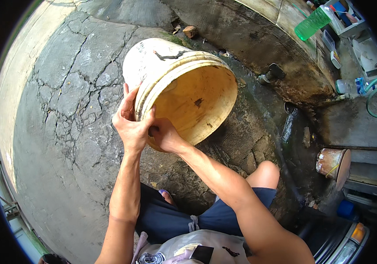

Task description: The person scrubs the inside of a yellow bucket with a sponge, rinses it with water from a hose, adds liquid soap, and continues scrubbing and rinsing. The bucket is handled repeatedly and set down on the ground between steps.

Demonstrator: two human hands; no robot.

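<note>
A dirty white plastic bucket point(142, 57) lies tipped, its stained yellowish mouth turned toward me. A dark crooked mark runs across its outer wall. My left hand point(131, 121) is closed on the left side of the rim, fingers along the outer wall and thumb at the lip. Right beside it, my right hand point(166, 134) is closed at the lower left edge of the mouth, its fingers curled and partly hidden. A small dark patch shows between the two hands; whether it is an object or shadow I cannot tell.
Cracked concrete point(74, 101) spreads to the left. A low stained wall point(258, 39) borders the right, with a green bottle point(313, 26) on top and a pipe end point(273, 73) sticking out. A rusty paint pail point(329, 163) and a vehicle's headlight point(346, 253) are at lower right.
</note>
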